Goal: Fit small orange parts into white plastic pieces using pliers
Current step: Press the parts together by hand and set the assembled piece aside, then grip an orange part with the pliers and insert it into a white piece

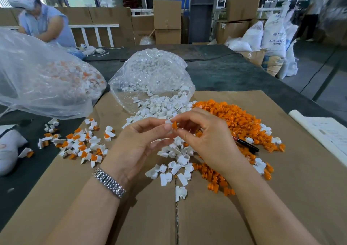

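Left hand [139,141] pinched a small white plastic piece [168,122]; right hand [204,137] (fingertips together) pinched a small orange plastic part [174,125] against it

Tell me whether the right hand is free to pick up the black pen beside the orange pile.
Probably not yet: the right hand is pinching an orange part. The pen lies uncovered just beside it.

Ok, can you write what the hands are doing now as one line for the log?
left hand: pinches white piece | right hand: pinches orange part | step: fitting by hand | pliers: not seen
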`<state>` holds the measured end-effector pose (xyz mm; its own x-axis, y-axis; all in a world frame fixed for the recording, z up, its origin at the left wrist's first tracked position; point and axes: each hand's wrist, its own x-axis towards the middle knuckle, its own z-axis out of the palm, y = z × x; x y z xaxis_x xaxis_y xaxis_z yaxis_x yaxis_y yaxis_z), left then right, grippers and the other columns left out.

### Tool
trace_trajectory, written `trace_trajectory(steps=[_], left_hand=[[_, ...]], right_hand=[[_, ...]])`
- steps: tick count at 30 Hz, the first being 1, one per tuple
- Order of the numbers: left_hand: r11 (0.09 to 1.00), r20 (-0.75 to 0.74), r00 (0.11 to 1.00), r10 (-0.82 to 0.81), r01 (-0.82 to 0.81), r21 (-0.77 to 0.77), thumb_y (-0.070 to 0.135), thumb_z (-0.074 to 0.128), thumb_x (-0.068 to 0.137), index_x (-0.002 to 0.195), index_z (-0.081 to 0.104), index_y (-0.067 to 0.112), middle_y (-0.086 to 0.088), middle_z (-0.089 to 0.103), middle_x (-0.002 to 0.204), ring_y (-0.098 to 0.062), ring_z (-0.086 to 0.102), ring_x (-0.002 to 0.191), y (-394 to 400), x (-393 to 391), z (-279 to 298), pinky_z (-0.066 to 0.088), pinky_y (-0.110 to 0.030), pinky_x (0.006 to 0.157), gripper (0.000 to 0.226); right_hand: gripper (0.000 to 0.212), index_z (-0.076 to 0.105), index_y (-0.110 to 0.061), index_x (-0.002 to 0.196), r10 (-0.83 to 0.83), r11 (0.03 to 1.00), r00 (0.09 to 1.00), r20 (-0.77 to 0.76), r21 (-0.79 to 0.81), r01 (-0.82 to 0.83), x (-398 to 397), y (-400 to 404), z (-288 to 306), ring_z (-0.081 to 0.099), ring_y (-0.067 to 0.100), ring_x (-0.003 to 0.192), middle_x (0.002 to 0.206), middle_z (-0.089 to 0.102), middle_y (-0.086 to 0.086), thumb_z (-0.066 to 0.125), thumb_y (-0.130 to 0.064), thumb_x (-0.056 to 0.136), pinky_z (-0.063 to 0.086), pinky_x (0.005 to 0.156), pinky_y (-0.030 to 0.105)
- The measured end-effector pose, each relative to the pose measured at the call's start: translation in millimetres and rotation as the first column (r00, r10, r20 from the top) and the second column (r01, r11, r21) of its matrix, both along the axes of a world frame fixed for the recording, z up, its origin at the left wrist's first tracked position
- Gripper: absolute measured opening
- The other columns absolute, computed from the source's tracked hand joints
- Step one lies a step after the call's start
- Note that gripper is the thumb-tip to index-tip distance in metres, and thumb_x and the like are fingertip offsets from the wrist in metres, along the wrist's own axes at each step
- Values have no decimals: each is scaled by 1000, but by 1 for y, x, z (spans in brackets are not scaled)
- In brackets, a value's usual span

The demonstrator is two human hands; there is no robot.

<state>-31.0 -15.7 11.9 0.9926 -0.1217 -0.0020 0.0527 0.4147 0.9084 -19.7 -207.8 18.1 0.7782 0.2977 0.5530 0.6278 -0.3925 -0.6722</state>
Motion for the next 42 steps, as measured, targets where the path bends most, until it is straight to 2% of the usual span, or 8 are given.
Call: trace_trajectory(steps=[5,9,17,24,29,37,40,42], left_hand=[[997,-42,997,71,-69,28,13,85,70,83,80,6,-19,76,90,-24,75,77,0,0,0,58,-23,65,16],[996,-56,995,84,-82,45,10,83,69,81,81,5,-18,76,82,-22,74,70,-2,-2,2,58,-22,60,13],[994,-77,992,95,-91,60,7,81,71,81,80,2,-22,76,85,-22,74,69,-2,-3,4,59,-21,61,11],[994,-87,991,104,-101,37,4,80,73,83,80,0,-23,76,88,-23,75,72,-2,-2,3,59,-21,63,11],[998,-87,994,63,-64,-8,-1,79,71,83,80,2,-23,76,91,-27,77,80,0,-3,4,60,-23,67,11],[997,-70,995,77,-76,26,3,82,68,80,78,2,-22,75,86,-26,75,74,-2,-2,3,61,-25,67,12],[994,-81,990,112,-111,6,1,81,67,73,78,5,-18,74,80,-23,73,66,-5,-1,2,60,-24,62,7],[993,-95,989,116,-116,3,3,82,66,70,79,9,-16,76,84,-24,75,72,-4,0,2,60,-23,62,8]], right_hand=[[29,74,-16,114,26,999,1000,15,36,-26,0,3,-1,66,11,90,96,68,-6,80,-20,86,55,80,21],[21,77,-16,107,19,999,998,52,47,-22,1,3,-3,68,10,88,93,70,-5,80,-17,86,57,79,23],[19,78,-15,105,-5,1000,988,154,3,4,3,5,-7,67,12,85,90,69,-2,80,-18,87,57,75,31],[19,78,-14,107,-16,1000,983,185,-23,21,2,5,-8,67,10,83,90,70,-2,79,-14,88,57,75,27],[20,78,-12,107,-44,999,987,157,-4,45,2,4,-7,67,9,84,91,71,-2,79,-17,88,57,77,26],[20,78,-14,108,-36,998,990,138,-55,44,0,6,-7,66,7,84,92,70,-3,79,-17,88,56,78,24],[29,76,-19,112,-29,999,999,19,-30,29,0,5,-4,66,6,87,95,69,-9,81,-28,86,55,80,20],[32,72,-23,115,-114,994,991,-70,-3,114,2,0,-1,64,2,91,99,68,-12,75,-40,88,53,80,16]])
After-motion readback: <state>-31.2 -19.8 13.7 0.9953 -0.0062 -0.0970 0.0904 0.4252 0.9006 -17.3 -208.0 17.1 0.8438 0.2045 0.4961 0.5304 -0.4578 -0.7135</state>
